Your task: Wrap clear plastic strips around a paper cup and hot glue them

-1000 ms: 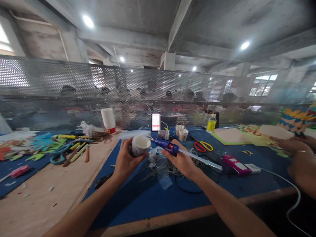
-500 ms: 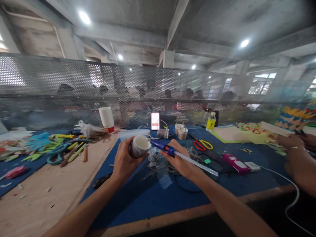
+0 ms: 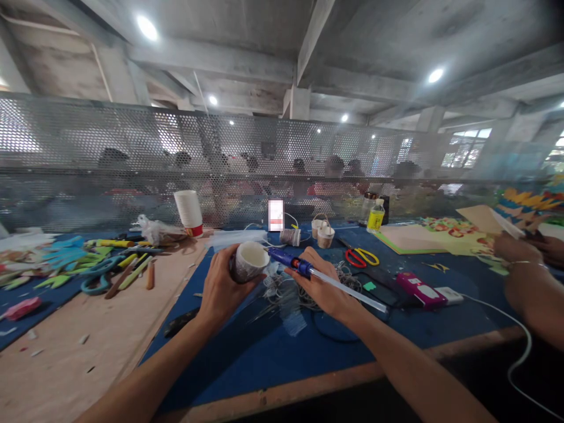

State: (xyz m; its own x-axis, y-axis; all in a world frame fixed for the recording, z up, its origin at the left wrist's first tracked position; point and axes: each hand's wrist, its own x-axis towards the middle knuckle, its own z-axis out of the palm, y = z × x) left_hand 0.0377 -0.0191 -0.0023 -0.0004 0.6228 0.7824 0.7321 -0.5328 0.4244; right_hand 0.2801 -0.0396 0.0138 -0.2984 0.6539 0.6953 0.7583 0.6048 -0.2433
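My left hand (image 3: 220, 288) is wrapped round a small paper cup (image 3: 249, 261) covered in grey cord, its white inside facing me. My right hand (image 3: 324, 285) grips a blue glue gun (image 3: 288, 261) with a clear glue stick (image 3: 348, 288) sticking out behind. The gun's nozzle touches the cup's rim on the right. Both hands hover above a blue mat (image 3: 273, 352), over a tangle of grey cord (image 3: 291, 291).
Red-and-yellow scissors (image 3: 359, 257), a pink box (image 3: 418, 289) and a white cable (image 3: 506, 320) lie right. Two small cups (image 3: 323, 233), a cord spool (image 3: 290, 237) and a yellow bottle (image 3: 376, 218) stand behind. A cup stack (image 3: 188, 212) and tools (image 3: 118, 267) lie left. Another person's hands (image 3: 524, 276) work at the right. A mesh screen (image 3: 220, 158) runs behind.
My hands hold almost still with cup and glue gun. The other person's hands at the right have lifted a beige sheet.
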